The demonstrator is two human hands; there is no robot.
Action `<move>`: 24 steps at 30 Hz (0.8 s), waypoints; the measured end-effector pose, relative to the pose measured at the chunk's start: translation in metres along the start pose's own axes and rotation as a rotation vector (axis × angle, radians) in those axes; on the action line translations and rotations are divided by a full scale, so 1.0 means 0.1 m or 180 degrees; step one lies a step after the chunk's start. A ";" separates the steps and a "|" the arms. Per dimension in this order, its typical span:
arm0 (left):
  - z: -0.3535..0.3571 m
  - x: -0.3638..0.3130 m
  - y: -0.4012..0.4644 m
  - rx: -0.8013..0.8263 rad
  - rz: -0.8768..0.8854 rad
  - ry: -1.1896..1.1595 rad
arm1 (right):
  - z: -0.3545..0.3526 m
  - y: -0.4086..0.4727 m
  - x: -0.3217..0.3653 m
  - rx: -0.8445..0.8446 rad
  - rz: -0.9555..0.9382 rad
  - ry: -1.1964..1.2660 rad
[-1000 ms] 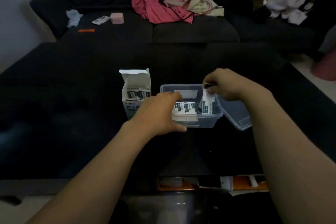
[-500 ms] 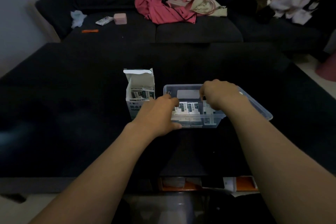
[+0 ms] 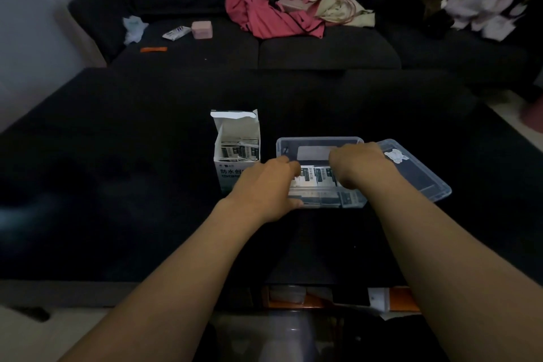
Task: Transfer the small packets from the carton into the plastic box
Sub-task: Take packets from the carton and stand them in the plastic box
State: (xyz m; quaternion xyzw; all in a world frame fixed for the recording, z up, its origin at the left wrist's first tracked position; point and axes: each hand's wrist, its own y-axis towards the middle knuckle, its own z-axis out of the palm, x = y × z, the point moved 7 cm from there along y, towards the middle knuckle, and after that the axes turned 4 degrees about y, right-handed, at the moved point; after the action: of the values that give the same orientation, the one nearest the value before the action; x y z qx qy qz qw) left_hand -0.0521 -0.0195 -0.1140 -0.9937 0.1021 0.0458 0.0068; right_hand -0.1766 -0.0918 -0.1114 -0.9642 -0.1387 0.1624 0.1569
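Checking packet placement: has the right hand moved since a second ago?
Yes. The right hand dropped from above the plastic box's right rim down inside it, onto the packets.

Right hand [image 3: 357, 161] was up over the box's right rim a second ago, pinching a packet upright; now it's lowered into the box [image 3: 318, 141] at frame centre, fingers curled down on the packets [image 3: 316, 176], no packet raised. Lid [image 3: 417, 167], earlier mostly hidden behind that arm, now shows at the box's right. Left hand [image 3: 264, 185] shifted slightly up along the box's left near edge.
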 end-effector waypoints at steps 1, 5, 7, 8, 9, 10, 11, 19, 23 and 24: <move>0.00 0.00 0.00 0.0003 0.0004 0.0004 | 0.01 0.01 0.00 0.0024 0.0008 -0.0027; 0.00 -0.01 -0.01 0.0000 0.0026 0.0024 | 0.02 0.05 0.00 0.0102 0.0010 -0.0146; 0.01 -0.02 -0.01 -0.0002 0.0032 0.0025 | 0.03 0.06 0.01 0.0131 0.0017 -0.0187; 0.01 -0.02 -0.01 -0.0006 0.0034 0.0022 | 0.04 0.07 0.01 0.0132 0.0024 -0.0205; 0.01 -0.02 -0.01 -0.0011 0.0036 0.0016 | 0.04 0.08 0.01 0.0125 0.0030 -0.0219; 0.01 -0.02 -0.01 -0.0017 0.0037 0.0006 | 0.04 0.09 0.01 0.0111 0.0031 -0.0223; 0.01 -0.02 -0.01 -0.0022 0.0036 -0.0006 | 0.04 0.10 0.02 0.0093 0.0029 -0.0224; -0.02 -0.05 -0.02 -0.0074 0.0085 0.0012 | 0.03 0.12 -0.01 0.0070 0.0100 -0.0086; -0.03 -0.06 -0.02 -0.0112 0.0094 -0.0025 | 0.03 0.14 -0.03 -0.0001 0.0090 -0.0029; -0.03 -0.06 -0.01 -0.0115 0.0091 -0.0035 | 0.01 0.14 -0.03 -0.0044 0.0091 0.0023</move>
State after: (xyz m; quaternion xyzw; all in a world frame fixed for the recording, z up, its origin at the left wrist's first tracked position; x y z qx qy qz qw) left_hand -0.0572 -0.0171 -0.1110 -0.9918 0.1154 0.0532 -0.0112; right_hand -0.1770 -0.1050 -0.1165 -0.9678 -0.1254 0.1603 0.1483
